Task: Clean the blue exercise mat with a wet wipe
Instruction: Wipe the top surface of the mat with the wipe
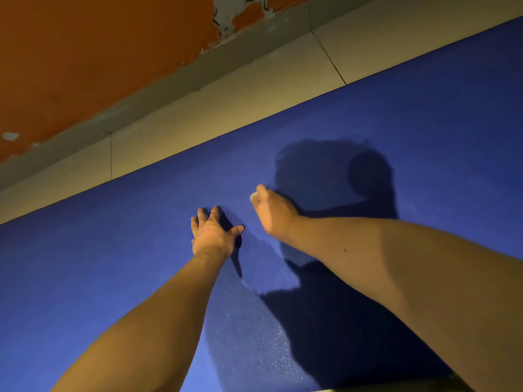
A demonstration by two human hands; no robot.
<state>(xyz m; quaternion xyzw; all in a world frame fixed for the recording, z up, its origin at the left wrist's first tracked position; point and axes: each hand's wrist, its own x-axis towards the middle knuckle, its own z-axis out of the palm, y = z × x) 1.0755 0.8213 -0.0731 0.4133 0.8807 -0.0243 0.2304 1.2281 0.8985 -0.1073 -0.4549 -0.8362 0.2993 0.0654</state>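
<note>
The mat (113, 264) is lying on tiles (198, 117) beside a peeling orange wall (85, 52). The left hand (212, 233) is pressing it, fingers spread; the right hand (273, 212) is clutching the wipe (252, 197) against it.

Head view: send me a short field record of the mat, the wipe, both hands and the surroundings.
mat: blue textured exercise mat, flat on the floor
wipe: small white wet wipe, only an edge showing
right hand: grips the wipe against the mat
left hand: fingers spread, resting on the mat
surroundings: beige floor tiles; orange wall with peeling paint
</note>
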